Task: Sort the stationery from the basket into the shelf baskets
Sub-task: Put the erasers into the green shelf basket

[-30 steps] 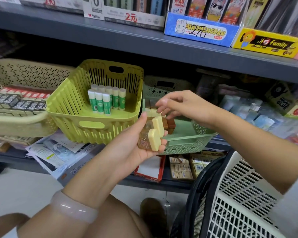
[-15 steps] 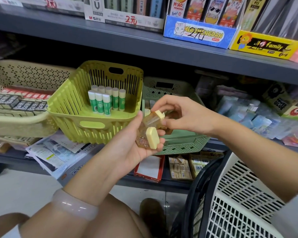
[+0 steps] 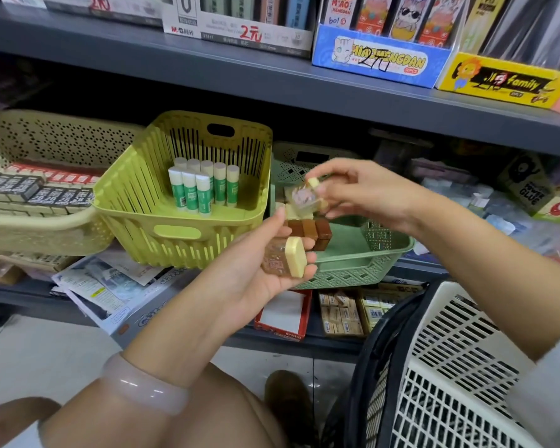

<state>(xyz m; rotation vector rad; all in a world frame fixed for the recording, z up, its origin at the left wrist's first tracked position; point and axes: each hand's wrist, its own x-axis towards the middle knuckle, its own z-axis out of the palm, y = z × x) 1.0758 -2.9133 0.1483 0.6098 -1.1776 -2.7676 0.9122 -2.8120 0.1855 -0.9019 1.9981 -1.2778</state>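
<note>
The clear cream-capped item [image 3: 306, 197], perhaps a stamp, is pinched by the right hand [image 3: 362, 192] over the green basket [image 3: 362, 257] for dropping, while the left hand [image 3: 256, 270] cups its twin [image 3: 285, 260].

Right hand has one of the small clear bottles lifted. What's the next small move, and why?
Probably lower the right hand and set its clear bottle into the mint basket, beside the brown-capped bottles there. The left hand holds another bottle.
</note>
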